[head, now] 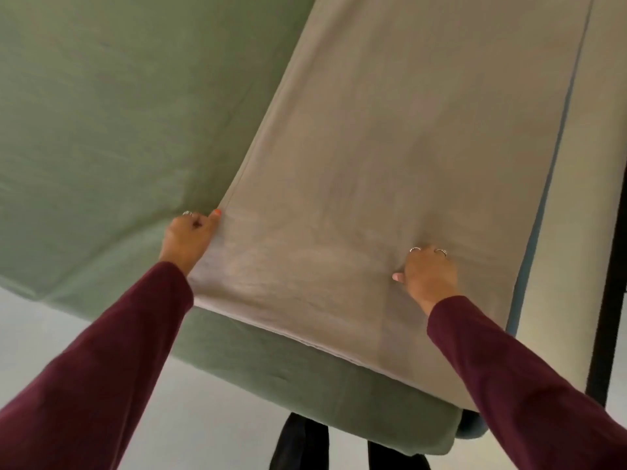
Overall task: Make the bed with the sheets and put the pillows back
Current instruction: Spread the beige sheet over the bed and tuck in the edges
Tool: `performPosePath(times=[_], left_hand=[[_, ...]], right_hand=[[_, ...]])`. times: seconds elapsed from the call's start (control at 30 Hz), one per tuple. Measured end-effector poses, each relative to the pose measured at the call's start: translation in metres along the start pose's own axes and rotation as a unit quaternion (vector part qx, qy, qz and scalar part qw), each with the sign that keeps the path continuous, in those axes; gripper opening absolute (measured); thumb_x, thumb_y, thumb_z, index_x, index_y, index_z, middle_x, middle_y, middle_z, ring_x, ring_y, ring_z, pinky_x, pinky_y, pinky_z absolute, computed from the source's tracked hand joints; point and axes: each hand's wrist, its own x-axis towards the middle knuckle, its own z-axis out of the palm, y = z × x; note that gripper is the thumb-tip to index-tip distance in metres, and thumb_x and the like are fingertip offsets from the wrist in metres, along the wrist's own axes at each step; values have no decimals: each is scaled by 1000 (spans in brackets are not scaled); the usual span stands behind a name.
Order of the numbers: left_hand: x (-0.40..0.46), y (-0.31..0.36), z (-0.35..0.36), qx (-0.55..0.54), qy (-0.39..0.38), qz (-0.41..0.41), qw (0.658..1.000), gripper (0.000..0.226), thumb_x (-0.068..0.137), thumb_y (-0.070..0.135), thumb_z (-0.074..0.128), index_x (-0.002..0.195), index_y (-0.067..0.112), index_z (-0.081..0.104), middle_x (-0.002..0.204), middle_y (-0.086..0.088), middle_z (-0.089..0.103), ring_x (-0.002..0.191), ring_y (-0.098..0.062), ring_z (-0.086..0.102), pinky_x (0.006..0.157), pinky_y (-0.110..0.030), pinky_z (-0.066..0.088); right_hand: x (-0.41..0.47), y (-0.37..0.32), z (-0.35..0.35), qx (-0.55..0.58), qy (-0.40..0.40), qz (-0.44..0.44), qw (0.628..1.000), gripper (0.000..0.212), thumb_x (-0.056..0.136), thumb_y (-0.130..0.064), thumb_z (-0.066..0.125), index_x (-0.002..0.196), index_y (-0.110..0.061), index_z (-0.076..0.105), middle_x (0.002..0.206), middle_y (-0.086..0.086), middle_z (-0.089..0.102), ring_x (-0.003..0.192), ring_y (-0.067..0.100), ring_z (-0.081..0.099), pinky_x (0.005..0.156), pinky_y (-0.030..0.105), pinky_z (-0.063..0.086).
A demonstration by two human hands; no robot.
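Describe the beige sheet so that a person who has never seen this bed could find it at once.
The bed wears a green fitted sheet. On its right part lies the beige sheet, gripped by the left hand and right hand. Only it is pale tan, not green.

Your bed [305, 378] wears a green fitted sheet [112, 130] across its top and near edge. A beige sheet [390, 147] lies directly on it, covering the right side, wrinkled near the corner.

Pale grey smooth floor [44, 334] at near left and under the bed. Black upright post [607, 334] at right edge. Two dark legs [298, 442] below the near corner. Soft, even light.
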Motion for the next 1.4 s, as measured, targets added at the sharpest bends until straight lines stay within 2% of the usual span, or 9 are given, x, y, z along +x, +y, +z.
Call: performPosePath(times=[0.23,0.37,0.6,0.8,0.93,1.03,1.17,1.27,1.4], left_hand=[[23,35,11,-43,55,54,996,11,88,23,64,84,14,62,67,1,53,62,-12,49,67,-21,38],[27,20,16,-6,79,17,997,11,87,26,64,81,17,61,85,-9,65,85,-30,61,82,-37,51],[22,12,13,-15,52,10,998,30,86,38,64,72,13,54,67,0,50,70,-23,51,73,-30,46],[-34,-27,7,127,58,-20,990,54,83,64,52,71,11,51,69,-6,55,68,-29,54,67,-36,47],[-61,-57,3,140,105,-27,984,53,83,60,56,70,8,52,66,-9,55,67,-31,54,63,-36,44],[-66,-62,14,119,160,5,980,40,87,42,63,93,2,63,86,-20,65,83,-37,61,75,-40,46],[-71,-58,27,105,212,-10,972,41,91,35,59,107,-3,60,104,-26,64,98,-40,59,86,-41,45],[-75,-56,37,98,268,-9,958,36,95,34,52,111,2,55,113,-22,57,107,-37,52,90,-43,41],[-78,-47,51,150,289,4,946,33,97,30,45,119,6,51,123,-17,50,116,-33,42,96,-45,32]], right_hand=[[5,-4,-10,-26,-18,-12,999,48,93,-44,56,123,-7,53,128,14,54,121,28,50,95,32,43],[9,-6,-11,-49,-31,-22,998,46,92,-44,57,121,-8,55,125,11,56,120,27,50,92,31,44],[15,-7,-12,-81,-11,-49,995,40,92,-41,59,117,-9,58,122,7,59,117,26,53,88,30,46],[28,4,-11,-104,-25,-106,989,41,92,-45,57,115,-12,60,122,5,59,117,25,54,87,29,45],[31,27,-3,-78,83,-208,971,53,88,-58,54,107,-9,60,112,7,62,107,29,58,82,32,45],[53,67,11,-3,222,-323,920,55,88,-55,48,114,-9,63,123,13,55,103,37,59,91,48,47],[99,103,13,47,230,-287,928,70,91,-60,33,150,-23,29,160,4,15,141,30,28,116,51,8],[116,74,9,66,243,-253,934,75,92,-62,19,154,-20,15,162,4,7,148,22,9,118,51,1],[93,-19,14,39,288,-378,879,69,96,-56,26,152,-16,23,159,5,20,147,18,18,118,47,6]])
